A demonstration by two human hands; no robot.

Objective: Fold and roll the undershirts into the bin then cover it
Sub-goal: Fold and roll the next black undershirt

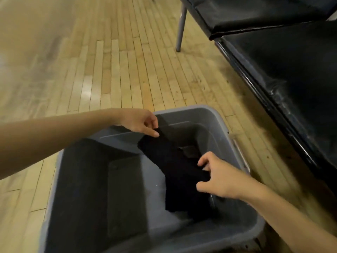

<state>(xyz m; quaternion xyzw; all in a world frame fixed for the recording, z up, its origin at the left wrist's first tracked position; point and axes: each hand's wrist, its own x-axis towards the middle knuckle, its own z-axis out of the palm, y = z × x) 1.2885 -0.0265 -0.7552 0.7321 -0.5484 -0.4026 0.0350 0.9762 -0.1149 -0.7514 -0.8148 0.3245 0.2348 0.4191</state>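
Bin (76,179) sits on the floor (109,70), near bottom centre, with an undershirt (175,170) inside it toward the right. Left hand (138,123) at the undershirt's far end, right hand (217,178) at its right side. Table (291,70) stands right of the bin.

The bin (76,179) is open on top; its inside from 6 to 9 o'clock lies bare. A black shirt (175,165) fills its 3 o'clock side. A black bench (284,73) crowds the floor (91,70) at 2 o'clock.
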